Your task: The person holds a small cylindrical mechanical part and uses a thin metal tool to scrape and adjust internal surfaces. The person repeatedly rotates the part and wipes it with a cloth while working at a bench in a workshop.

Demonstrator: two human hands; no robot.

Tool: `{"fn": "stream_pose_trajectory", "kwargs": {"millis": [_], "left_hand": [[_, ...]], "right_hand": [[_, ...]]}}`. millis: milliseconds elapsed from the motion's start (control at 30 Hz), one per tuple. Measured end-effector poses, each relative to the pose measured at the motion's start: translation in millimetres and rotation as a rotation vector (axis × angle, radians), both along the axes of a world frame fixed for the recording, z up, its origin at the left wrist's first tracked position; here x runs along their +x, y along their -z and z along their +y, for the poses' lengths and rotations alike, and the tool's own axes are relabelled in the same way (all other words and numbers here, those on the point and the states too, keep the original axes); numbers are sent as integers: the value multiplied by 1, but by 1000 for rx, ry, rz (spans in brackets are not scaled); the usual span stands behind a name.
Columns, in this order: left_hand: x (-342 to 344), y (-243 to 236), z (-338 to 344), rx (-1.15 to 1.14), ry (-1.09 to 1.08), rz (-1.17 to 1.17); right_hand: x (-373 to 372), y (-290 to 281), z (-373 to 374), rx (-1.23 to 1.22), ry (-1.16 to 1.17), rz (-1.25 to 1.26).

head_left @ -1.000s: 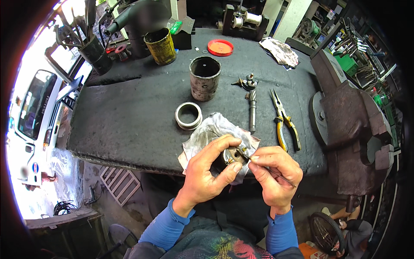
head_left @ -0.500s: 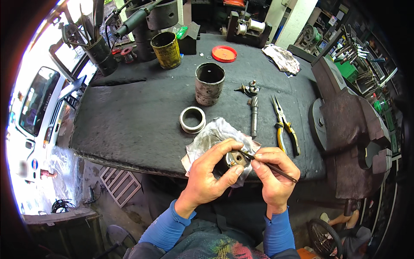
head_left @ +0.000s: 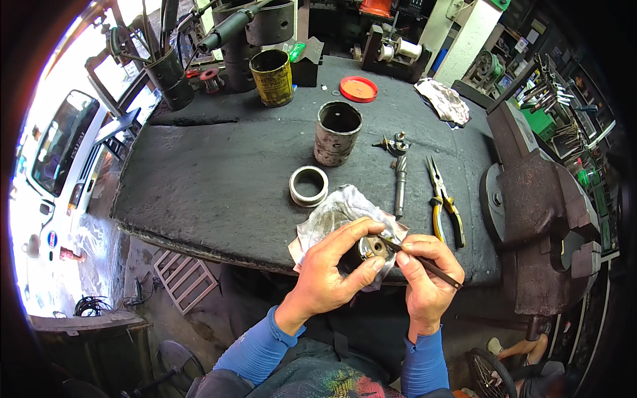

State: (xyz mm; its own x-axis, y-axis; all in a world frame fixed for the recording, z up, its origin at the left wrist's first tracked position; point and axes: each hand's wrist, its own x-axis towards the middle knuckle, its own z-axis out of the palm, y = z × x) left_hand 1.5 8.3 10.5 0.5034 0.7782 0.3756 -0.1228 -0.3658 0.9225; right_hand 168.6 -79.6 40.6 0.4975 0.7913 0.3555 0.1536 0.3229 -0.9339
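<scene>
Head view: both forearms rise from the lower edge in blue sleeves (head_left: 262,346), the hands close together at the near side of the workbench (head_left: 199,172); the left hand (head_left: 338,268) curls around a round metal part (head_left: 371,248), forefinger arched along its far side, thumb along the near; the right hand (head_left: 428,282) pinches a slim dark tool (head_left: 443,274) between thumb and forefinger, its tip at the part; behind the part spreads a crumpled cloth (head_left: 325,219).
</scene>
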Motion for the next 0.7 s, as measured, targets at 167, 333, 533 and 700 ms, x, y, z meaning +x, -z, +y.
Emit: {"fn": "stream_pose_trajectory", "kwargs": {"millis": [167,333,533,700], "left_hand": [[-1,0,0,-11,7,-4],[1,0,0,-1,-1,-11],[0,-2,0,-25,-31,24],[-3,1,-3,20,-19,31]], "right_hand": [[-5,-2,0,11,-1,9],[-3,-14,1,-74,-14,6],[-3,-12,10,-72,-7,34],[-7,-12,8,-32,-4,-1]]}}
